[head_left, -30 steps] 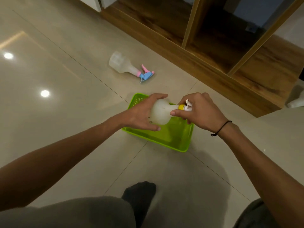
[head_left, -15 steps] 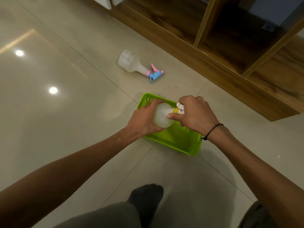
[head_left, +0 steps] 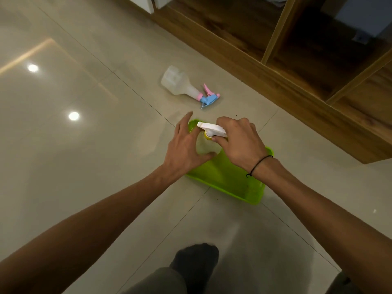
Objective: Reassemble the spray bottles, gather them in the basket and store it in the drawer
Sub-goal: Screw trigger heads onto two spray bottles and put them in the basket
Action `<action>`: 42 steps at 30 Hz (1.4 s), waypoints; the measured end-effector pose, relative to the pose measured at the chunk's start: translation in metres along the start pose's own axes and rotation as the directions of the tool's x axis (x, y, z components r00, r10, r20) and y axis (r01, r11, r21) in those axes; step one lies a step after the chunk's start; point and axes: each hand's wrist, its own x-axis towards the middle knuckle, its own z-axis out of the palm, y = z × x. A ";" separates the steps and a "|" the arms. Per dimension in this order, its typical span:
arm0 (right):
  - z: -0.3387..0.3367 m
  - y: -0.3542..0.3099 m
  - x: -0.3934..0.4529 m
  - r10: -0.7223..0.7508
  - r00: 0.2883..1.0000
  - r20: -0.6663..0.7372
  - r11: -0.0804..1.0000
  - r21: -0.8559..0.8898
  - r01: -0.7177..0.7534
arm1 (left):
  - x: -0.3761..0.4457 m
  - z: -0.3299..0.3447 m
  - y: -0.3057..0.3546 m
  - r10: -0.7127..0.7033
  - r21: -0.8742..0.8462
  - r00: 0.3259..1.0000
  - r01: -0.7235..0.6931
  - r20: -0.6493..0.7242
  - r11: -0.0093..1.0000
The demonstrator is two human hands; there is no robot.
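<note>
Hidden, cut off or blurred parts, as we see them

The body of the spray bottle (head_left: 204, 145) is mostly covered by the left hand (head_left: 184, 149) and is blurred, so we cannot tell its shape or if it touches the basket (head_left: 239, 187). The right hand (head_left: 239, 143) hides the back of the white trigger head (head_left: 211, 129); grip there not clear. Basket's far rim and part of inside are behind both hands. Wooden cabinet (head_left: 297, 60) is cut by top and right edges; its inside too dark to read. Both forearms and the dark sock (head_left: 197, 259) run out at bottom edge, sock blurred.
</note>
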 end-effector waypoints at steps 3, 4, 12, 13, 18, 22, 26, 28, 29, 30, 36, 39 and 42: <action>0.004 -0.002 0.005 -0.019 1.000 0.001 1.000 0.000 0.019 | 0.006 0.000 -0.006 -0.105 -0.011 0.992 0.105 0.065 0.994; 0.005 -0.002 0.007 -0.026 1.000 0.000 1.000 0.009 0.026 | 0.006 0.000 -0.008 -0.100 -0.038 0.993 0.103 0.056 0.994; 0.002 -0.007 0.014 0.048 0.999 0.011 0.986 0.158 -0.049 | 0.005 -0.001 -0.008 -0.091 -0.177 0.996 0.093 0.020 0.980; -0.001 -0.007 0.013 0.056 0.998 0.026 0.982 0.177 -0.059 | 0.005 -0.002 -0.008 -0.095 -0.182 0.995 0.098 0.025 0.978; -0.018 -0.006 0.009 0.004 0.997 0.075 0.994 0.109 -0.012 | 0.005 -0.009 -0.011 -0.153 -0.245 0.985 0.167 0.073 0.955; -0.030 -0.002 0.008 -0.050 0.998 0.049 0.983 0.177 0.040 | 0.004 -0.021 -0.025 -0.127 -0.504 0.980 0.188 0.153 0.843; -0.042 0.007 0.020 -0.035 0.997 -0.072 0.949 0.309 0.056 | 0.010 -0.033 -0.037 -0.195 -0.678 0.973 0.228 0.126 0.699; -0.045 0.012 0.031 -0.040 0.994 -0.100 0.934 0.350 0.073 | 0.017 -0.035 -0.038 -0.238 -0.711 0.963 0.255 0.127 0.655; -0.045 0.016 0.038 -0.036 0.994 -0.102 0.927 0.368 0.071 | 0.021 -0.036 -0.037 -0.258 -0.721 0.957 0.272 0.133 0.637; -0.044 0.019 0.045 -0.028 0.995 -0.098 0.921 0.384 0.064 | 0.025 -0.036 -0.036 -0.276 -0.727 0.951 0.287 0.138 0.624; -0.029 0.036 0.098 -0.023 0.999 -0.037 0.923 0.384 0.035 | 0.045 -0.032 -0.039 -0.344 -0.728 0.930 0.325 0.129 0.604; -0.011 0.043 0.124 -0.063 0.998 0.018 0.956 0.289 0.055 | 0.053 -0.034 -0.040 -0.374 -0.718 0.919 0.343 0.123 0.605; 0.007 0.050 0.147 -0.083 0.993 0.083 0.976 0.206 0.064 | 0.058 -0.037 -0.040 -0.381 -0.695 0.916 0.355 0.125 0.625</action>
